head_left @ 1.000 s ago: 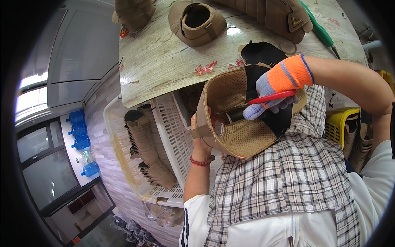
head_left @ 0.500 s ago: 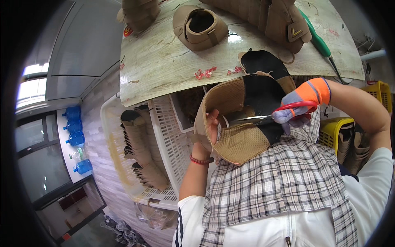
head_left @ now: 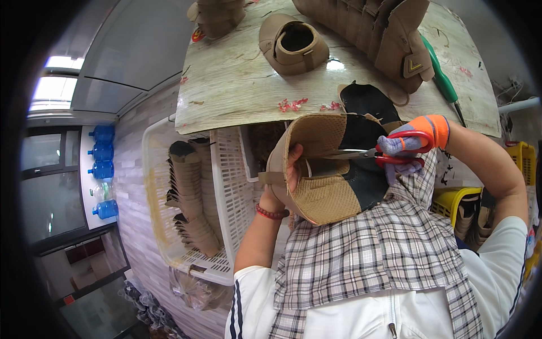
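A tan shoe upper with mesh lining and black inner panels is held open in front of my apron. My left hand, bare with a red bead bracelet at the wrist, grips its left side, fingers partly hidden by the material. In my right hand, wearing an orange and grey glove, are red-handled scissors. Their blades reach left into the opening of the upper; whether they touch the lining I cannot tell. The two handle loops stand apart. Another black-lined piece lies just behind, on the table edge.
On the table sit a single tan upper, a long row of nested uppers and a green-handled awl-like tool. A white basket of stacked uppers stands left; a yellow basket holds more at right.
The scissors' handles have spread apart, and the blades sit a little higher in the upper. My left hand keeps its hold. The whole view has shifted slightly.
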Demonstrator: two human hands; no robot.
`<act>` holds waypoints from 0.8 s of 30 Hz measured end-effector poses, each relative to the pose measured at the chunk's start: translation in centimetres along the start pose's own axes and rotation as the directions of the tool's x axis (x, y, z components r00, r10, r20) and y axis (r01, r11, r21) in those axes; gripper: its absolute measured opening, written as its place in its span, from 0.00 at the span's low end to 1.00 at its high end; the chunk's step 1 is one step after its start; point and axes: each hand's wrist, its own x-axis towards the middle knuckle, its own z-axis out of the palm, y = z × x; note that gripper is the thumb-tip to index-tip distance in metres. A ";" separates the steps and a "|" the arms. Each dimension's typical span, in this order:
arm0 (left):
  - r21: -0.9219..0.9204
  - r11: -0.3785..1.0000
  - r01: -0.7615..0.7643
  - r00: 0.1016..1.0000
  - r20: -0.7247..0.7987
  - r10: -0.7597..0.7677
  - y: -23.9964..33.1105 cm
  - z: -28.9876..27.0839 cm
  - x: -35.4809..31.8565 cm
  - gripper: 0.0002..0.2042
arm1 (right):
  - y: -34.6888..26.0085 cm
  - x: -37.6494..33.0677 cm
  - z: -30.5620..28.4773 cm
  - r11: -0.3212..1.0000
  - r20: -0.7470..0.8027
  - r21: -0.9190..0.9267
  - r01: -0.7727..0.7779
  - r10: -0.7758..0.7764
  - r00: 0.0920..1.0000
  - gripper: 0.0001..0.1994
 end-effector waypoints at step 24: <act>0.366 -0.905 -0.217 0.602 0.780 0.171 27.7 12.0 3.8 0.11 | 8.2 -2.8 7.1 0.874 -0.550 0.096 0.475 -0.351 0.757 0.22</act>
